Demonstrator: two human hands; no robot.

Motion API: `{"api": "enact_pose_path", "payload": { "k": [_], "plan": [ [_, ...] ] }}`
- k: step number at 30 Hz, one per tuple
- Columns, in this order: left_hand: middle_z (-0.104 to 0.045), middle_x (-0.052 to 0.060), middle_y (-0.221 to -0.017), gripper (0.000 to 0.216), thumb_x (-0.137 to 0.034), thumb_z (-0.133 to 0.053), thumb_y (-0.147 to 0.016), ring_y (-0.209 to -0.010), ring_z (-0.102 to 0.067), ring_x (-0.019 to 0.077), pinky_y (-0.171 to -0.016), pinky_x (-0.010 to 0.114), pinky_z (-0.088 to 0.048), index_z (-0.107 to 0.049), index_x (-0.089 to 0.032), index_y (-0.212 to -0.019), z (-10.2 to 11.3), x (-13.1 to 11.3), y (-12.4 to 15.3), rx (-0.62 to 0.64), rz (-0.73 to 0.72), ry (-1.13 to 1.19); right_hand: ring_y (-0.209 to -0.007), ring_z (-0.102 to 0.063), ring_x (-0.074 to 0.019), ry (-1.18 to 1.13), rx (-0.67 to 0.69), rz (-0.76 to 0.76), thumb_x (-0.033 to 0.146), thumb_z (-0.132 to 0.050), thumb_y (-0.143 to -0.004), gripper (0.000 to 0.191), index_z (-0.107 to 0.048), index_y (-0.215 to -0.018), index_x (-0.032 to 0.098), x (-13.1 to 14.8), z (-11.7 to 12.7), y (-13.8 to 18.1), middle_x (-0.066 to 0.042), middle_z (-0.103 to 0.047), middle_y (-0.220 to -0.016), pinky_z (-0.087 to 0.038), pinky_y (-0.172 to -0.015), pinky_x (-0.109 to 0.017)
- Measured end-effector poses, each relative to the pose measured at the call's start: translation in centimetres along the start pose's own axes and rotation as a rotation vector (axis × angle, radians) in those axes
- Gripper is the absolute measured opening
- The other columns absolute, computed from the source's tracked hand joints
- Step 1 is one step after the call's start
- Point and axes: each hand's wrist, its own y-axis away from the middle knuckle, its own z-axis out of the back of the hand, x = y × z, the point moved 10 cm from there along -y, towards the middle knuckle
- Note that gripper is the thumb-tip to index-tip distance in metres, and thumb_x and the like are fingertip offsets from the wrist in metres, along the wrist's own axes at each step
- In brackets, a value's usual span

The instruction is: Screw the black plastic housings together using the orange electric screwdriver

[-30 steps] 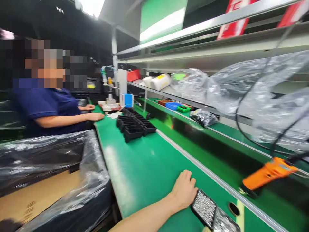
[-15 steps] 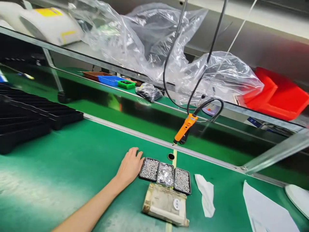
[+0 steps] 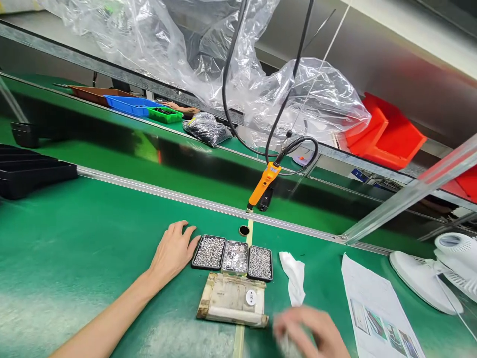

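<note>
My left hand (image 3: 172,251) lies flat on the green mat, fingers loosely spread and holding nothing. Its thumb is against or just beside the left black tray (image 3: 209,252), filled with small metal parts. Beside that tray sit a clear tray (image 3: 235,257) of washer-like pieces and another black tray (image 3: 260,263) of small metal parts. In front of them is a worn, taped flat block (image 3: 231,301) with a white round disc (image 3: 251,298) on it. My right hand (image 3: 311,330) is smeared by motion at the bottom, right of the block; something pale shows under its fingers, too blurred to name.
An orange electric screwdriver (image 3: 264,184) hangs behind the trays near a small round black cap (image 3: 244,230). White tissue (image 3: 294,276), a printed sheet (image 3: 380,303) and a white fan (image 3: 425,281) lie rightward. Black trays (image 3: 35,171) stand left; plastic bags (image 3: 313,99) overhang the shelf.
My right hand has come into view at the bottom right. The view has shifted, so the trays and block appear further left. My left hand stays beside the left tray.
</note>
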Motion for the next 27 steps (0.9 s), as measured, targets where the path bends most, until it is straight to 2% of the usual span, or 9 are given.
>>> {"api": "enact_pose_path", "payload": {
  "k": [1, 2, 3, 6, 11, 17, 22, 27],
  "plan": [
    [-0.052, 0.016, -0.124, 0.041, -0.037, -0.034, -0.103, -0.117, -0.049, 0.0335, -0.094, 0.045, -0.049, -0.063, -0.014, -0.121, 0.0, 0.1, 0.0, -0.005, -0.005, 0.006, -0.095, -0.067, -0.0193, -0.007, -0.075, 0.005, 0.035, -0.051, -0.105, 0.024, -0.071, -0.107, 0.022, -0.5, 0.5, -1.9, -0.006, -0.070, -0.107, -0.056, -0.087, -0.036],
    [-0.052, 0.017, -0.123, 0.042, -0.039, -0.034, -0.103, -0.116, -0.050, 0.0340, -0.094, 0.046, -0.049, -0.063, -0.014, -0.120, -0.1, 0.2, 0.0, -0.011, -0.008, 0.013, -0.091, -0.068, -0.0212, -0.022, -0.255, 0.055, 0.034, -0.051, -0.104, 0.026, -0.074, -0.100, 0.023, -0.8, 1.9, -3.4, -0.007, -0.071, -0.099, -0.056, -0.083, -0.035],
    [-0.053, 0.017, -0.123, 0.044, -0.040, -0.034, -0.102, -0.116, -0.050, 0.0348, -0.093, 0.047, -0.049, -0.064, -0.013, -0.120, -0.1, 0.3, 0.0, -0.018, -0.009, 0.022, -0.096, -0.067, -0.0235, -0.020, -0.363, 0.061, 0.033, -0.049, -0.104, 0.027, -0.074, -0.104, 0.024, -1.8, 2.6, -4.7, -0.009, -0.071, -0.103, -0.054, -0.086, -0.036],
    [-0.052, 0.019, -0.122, 0.050, -0.046, -0.034, -0.101, -0.114, -0.051, 0.0366, -0.092, 0.049, -0.050, -0.065, -0.011, -0.119, -0.4, 0.6, -0.1, -0.034, -0.008, 0.054, -0.099, -0.064, -0.0273, -0.006, -0.548, 0.091, 0.038, -0.041, -0.105, 0.035, -0.073, -0.107, 0.025, -5.1, 2.7, -6.8, -0.010, -0.069, -0.104, -0.052, -0.090, -0.043],
    [-0.051, 0.019, -0.123, 0.052, -0.049, -0.034, -0.101, -0.115, -0.051, 0.0366, -0.094, 0.050, -0.049, -0.065, -0.011, -0.120, -0.8, 0.9, -0.2, -0.042, 0.008, 0.078, -0.100, -0.063, -0.0262, -0.016, -0.575, 0.127, 0.035, -0.048, -0.103, 0.027, -0.071, -0.106, 0.023, -8.7, 1.0, -6.9, -0.009, -0.069, -0.104, -0.051, -0.088, -0.041],
    [-0.051, 0.019, -0.122, 0.050, -0.048, -0.036, -0.100, -0.114, -0.051, 0.0373, -0.093, 0.052, -0.049, -0.065, -0.012, -0.118, -0.8, 1.0, -0.2, -0.048, 0.002, 0.090, -0.087, -0.064, -0.0196, -0.044, -0.578, 0.045, 0.038, -0.048, -0.104, 0.028, -0.071, -0.104, 0.022, -10.2, 1.1, -7.0, -0.007, -0.070, -0.102, -0.049, -0.075, -0.030],
    [-0.051, 0.019, -0.122, 0.043, -0.043, -0.041, -0.100, -0.115, -0.049, 0.0381, -0.095, 0.054, -0.048, -0.065, -0.012, -0.119, -0.6, 0.8, -0.5, -0.042, 0.007, 0.122, -0.083, -0.064, -0.0181, -0.049, -0.567, -0.031, 0.044, -0.048, -0.103, 0.032, -0.071, -0.106, 0.021, -11.4, 1.1, -7.1, -0.005, -0.070, -0.100, -0.049, -0.074, -0.028],
    [-0.053, 0.015, -0.121, 0.030, -0.035, -0.054, -0.098, -0.114, -0.051, 0.0331, -0.097, 0.048, -0.049, -0.065, -0.016, -0.118, 0.1, 0.1, -0.5, -0.023, 0.055, 0.100, -0.093, -0.066, -0.0197, -0.094, -0.540, -0.070, 0.052, -0.053, -0.098, 0.034, -0.072, -0.105, 0.024, -12.2, 1.3, -6.9, -0.004, -0.072, -0.105, -0.049, -0.081, -0.027]
  ]
}}
